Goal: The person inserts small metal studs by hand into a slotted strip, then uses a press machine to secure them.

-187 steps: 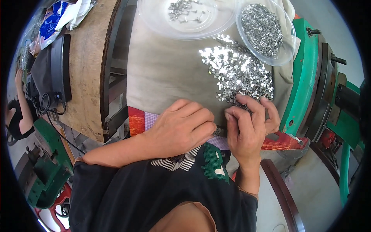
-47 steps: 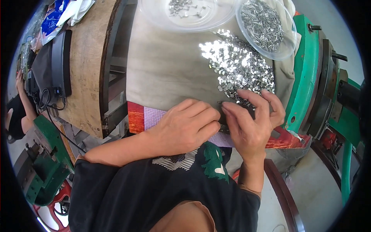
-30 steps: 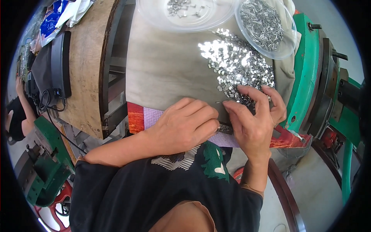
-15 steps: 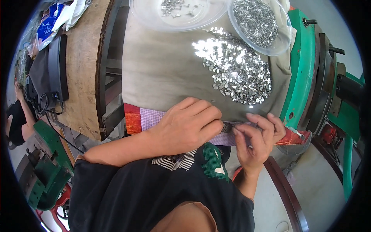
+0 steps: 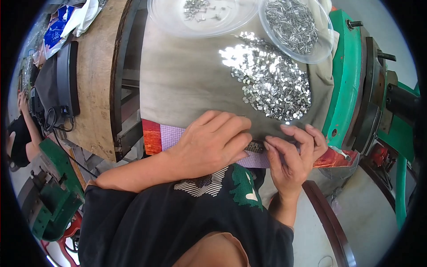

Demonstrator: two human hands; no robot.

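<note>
A dark, narrow strip with small metallic pieces in a row lies at the near edge of the cloth, between my hands. My left hand is closed at the strip's left end, fingers curled down; whatever is under its fingertips is hidden. At the right end, my right hand has its thumb and index finger drawn together in a pinch, the other fingers bent and loose. Anything in that pinch is too small to name. Beyond the hands, a heap of small shiny metal pieces is spread on the grey-green cloth.
A clear round tub full of thin metal pins and a wider clear tub with a few small parts stand at the back. A green machine borders the right. Leftward are a wooden bench and another person's arm.
My left hand has shifted slightly left, baring more of the strip. My right hand has moved only a little. The view has shifted slightly.
</note>
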